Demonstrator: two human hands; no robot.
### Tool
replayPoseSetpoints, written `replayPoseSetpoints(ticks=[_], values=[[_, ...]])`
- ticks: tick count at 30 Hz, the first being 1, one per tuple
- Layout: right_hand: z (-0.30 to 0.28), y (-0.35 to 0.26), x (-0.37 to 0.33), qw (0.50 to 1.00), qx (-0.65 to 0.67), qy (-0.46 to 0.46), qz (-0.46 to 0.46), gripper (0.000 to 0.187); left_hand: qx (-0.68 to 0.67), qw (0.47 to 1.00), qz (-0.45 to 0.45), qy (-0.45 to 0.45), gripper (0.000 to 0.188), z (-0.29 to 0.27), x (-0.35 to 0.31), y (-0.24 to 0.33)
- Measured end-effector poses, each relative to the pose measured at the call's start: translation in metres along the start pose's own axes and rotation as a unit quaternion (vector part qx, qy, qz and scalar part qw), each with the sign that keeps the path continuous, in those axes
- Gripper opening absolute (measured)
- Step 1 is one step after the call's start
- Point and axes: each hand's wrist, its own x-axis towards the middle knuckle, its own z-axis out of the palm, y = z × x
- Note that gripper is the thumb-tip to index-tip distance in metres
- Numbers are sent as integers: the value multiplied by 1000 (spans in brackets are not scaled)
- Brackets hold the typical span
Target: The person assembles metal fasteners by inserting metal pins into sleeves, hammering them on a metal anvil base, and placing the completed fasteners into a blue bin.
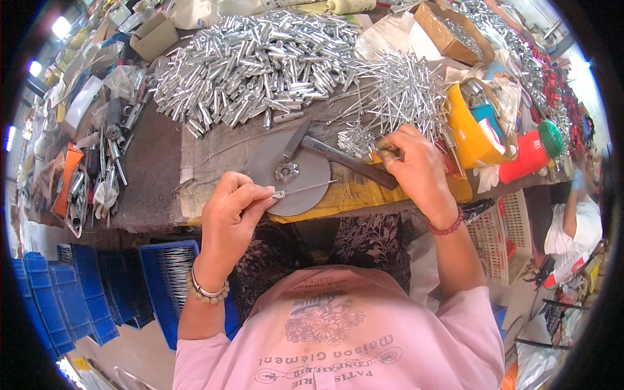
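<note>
My left hand [235,207] pinches a thin metal rod [309,188] near its end, where a small silvery piece shows at the fingertips. The rod points right across a round grey disc [260,161] with a small knobbly metal part [286,171] at its middle. A hammer [348,160] lies with its head over the disc and its dark handle slanting toward my right hand [413,162]. That hand is closed, fingertips down beside a heap of small metal parts [357,140]; what it holds, if anything, is hidden.
Behind lie a big heap of metal tubes [260,65] and a heap of long thin rods [406,91]. A yellow container [471,130] and a red jar with a green lid [523,155] stand at right. Blue bins [166,286] sit below left, a pale crate [504,237] below right.
</note>
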Motion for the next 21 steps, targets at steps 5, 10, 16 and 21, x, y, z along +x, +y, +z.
replayPoseSetpoints(ticks=[5,10,16,21], values=[[-2,-9,-2,999,-47,1,-13,6,11,1000,11,1,20,-1,0,-1],[-4,1,-2,1000,2,-28,-14,7,28,999,29,18,17,1,1,1],[-10,2,-2,999,29,-27,-36,7,28,999,27,17,18,1,1,0],[-12,-4,1,992,-58,-41,-104,7,28,999,28,19,17,1,1,-1]])
